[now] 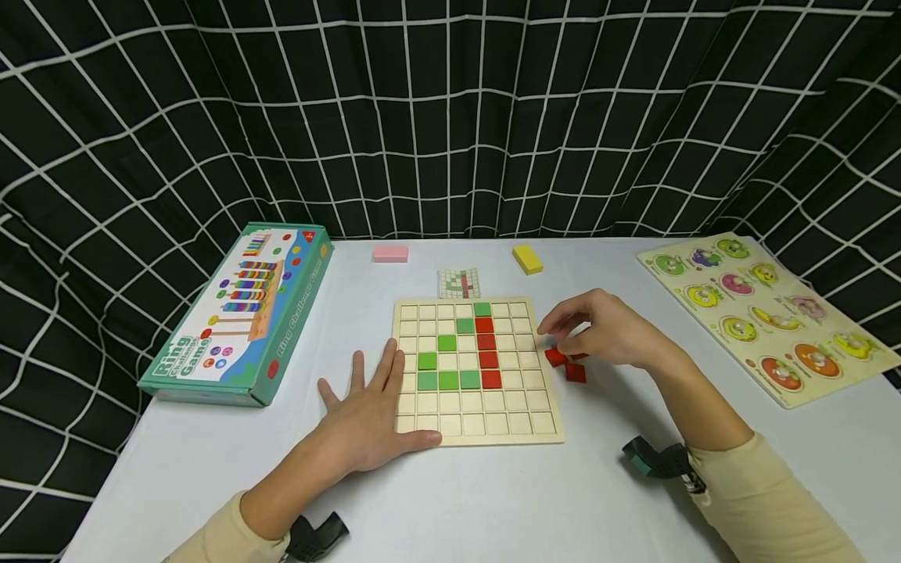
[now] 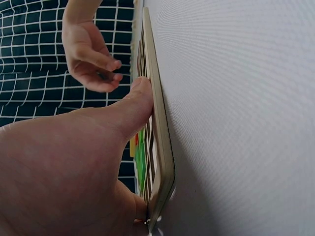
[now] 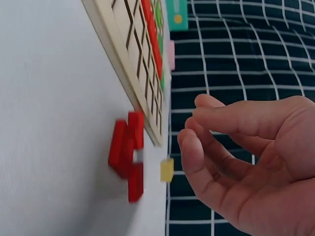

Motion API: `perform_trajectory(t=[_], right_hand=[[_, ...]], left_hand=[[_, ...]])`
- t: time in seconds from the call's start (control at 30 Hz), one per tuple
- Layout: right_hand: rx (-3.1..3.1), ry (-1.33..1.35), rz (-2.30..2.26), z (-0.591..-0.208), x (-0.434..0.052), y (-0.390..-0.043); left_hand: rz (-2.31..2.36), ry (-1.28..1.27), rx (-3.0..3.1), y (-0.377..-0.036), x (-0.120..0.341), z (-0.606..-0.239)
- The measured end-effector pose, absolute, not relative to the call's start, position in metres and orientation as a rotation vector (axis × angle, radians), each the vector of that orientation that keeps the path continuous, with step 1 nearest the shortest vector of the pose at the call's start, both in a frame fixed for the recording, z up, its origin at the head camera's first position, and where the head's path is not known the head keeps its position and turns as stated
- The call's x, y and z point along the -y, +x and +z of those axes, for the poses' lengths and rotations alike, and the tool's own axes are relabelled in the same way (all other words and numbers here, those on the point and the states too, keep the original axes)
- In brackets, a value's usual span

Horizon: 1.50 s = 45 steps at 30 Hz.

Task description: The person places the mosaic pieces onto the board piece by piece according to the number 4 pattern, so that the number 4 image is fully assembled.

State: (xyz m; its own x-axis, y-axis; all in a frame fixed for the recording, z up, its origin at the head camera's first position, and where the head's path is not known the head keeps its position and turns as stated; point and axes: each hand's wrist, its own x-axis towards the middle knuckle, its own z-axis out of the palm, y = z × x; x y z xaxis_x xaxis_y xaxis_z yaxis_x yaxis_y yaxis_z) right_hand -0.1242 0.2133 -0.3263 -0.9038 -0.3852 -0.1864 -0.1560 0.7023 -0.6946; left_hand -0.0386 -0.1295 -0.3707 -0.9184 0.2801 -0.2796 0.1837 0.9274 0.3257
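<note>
Left hand point(image 1: 366, 418) lies flat, fingers spread, pressing the wooden grid board point(image 1: 475, 422) at its left edge on the tabletop point(image 1: 493, 500). Right hand point(image 1: 605, 328) hovers with loosely curled fingers, grasping nothing, over loose red tiles point(image 1: 566, 363) just right of the board.

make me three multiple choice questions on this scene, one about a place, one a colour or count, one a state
1. Where does the pile of loose red tiles lie?
A. right of the wooden grid board
B. on the game box
C. behind the pink block

2. How many red tiles sit in the board?
A. two
B. four
C. seven

3. How is the left hand?
A. gripping a tile
B. lifted off the table
C. pressed flat, fingers straight, on the board's left edge

Answers:
1 A, the pile is on the table beside the board's right edge, under the right hand.
2 B, one red column of four.
3 C, the palm lies flat there.
</note>
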Motion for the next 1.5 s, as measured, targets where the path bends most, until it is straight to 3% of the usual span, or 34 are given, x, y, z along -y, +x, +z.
perform_trajectory(t=[0.6,1.5], right_hand=[[-2.536,-0.412,-0.981,-0.344,-0.249,-0.140],[-2.564,-0.436,-0.881,-0.353,-0.256,-0.146]], left_hand=[[0.413,0.337,-2.766,-0.037,0.131,-0.373],[0.425,0.347,-2.768,-0.039,0.130,-0.372]])
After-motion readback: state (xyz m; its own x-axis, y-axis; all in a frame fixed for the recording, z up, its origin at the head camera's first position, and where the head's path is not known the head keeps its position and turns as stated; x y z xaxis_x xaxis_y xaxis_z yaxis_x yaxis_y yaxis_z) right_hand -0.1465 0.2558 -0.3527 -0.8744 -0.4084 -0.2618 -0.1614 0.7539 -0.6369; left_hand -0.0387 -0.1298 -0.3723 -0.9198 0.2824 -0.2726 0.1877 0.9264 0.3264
